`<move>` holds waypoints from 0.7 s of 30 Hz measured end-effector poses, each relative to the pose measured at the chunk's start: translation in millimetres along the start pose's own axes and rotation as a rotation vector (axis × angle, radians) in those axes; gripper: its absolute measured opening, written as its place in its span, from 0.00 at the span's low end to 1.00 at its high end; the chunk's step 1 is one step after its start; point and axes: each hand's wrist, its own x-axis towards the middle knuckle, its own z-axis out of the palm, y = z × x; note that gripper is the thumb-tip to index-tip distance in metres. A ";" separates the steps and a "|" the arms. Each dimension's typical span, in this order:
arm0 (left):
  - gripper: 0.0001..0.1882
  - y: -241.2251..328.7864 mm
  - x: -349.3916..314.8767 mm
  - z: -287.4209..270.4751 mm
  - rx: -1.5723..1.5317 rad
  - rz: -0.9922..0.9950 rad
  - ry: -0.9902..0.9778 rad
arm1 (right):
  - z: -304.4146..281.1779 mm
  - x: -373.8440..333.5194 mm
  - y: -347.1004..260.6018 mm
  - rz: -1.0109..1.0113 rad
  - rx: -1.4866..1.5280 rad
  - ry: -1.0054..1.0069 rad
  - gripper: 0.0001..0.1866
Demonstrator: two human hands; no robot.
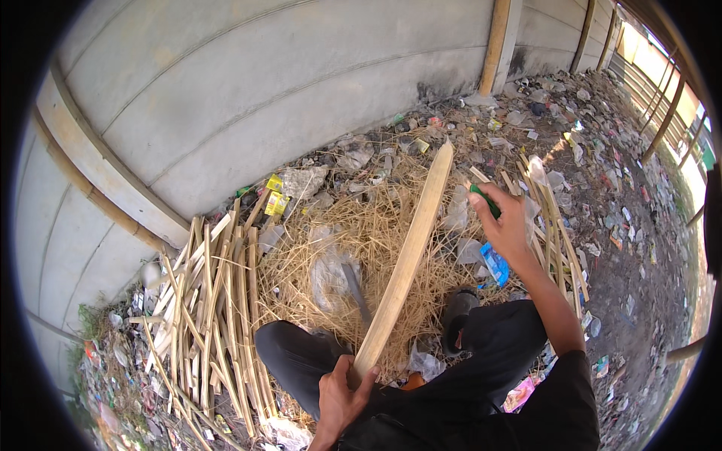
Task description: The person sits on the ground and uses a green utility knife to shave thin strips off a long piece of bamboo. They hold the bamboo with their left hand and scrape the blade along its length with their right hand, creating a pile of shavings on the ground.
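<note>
My left hand (343,398) is closed around the near end of a long, pale bamboo slat (406,270). The slat slants up and away to the right, its far tip narrowing to a point. My right hand (508,225) is raised beside the slat's upper part, apart from it, with fingers closed on a small green object (485,200). Most of that object is hidden by the fingers, so its kind cannot be made out. A flat, dark grey blade-like strip (356,293) lies between my knees on straw shavings (293,270).
Many split bamboo slats (214,323) are heaped at my left, and more slats (553,225) lie at my right. A concrete panel wall (286,68) stands ahead, with bamboo posts (495,45) against it. Plastic litter (639,255) covers the ground at right.
</note>
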 end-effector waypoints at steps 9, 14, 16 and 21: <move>0.19 1.7 38.2 8.5 -0.223 0.105 0.039 | 26.0 -40.6 -32.6 -0.225 0.044 -0.345 0.17; 0.18 10.3 44.0 12.6 -0.366 0.027 0.010 | 22.3 -45.7 -30.3 -0.273 0.037 -0.346 0.16; 0.17 16.5 46.5 13.9 -0.432 0.018 -0.008 | 24.2 -50.9 -29.7 -0.325 0.036 -0.318 0.15; 0.16 29.4 49.3 9.8 -0.461 -0.019 -0.071 | 23.1 -57.5 -42.5 -0.398 -0.051 -0.390 0.16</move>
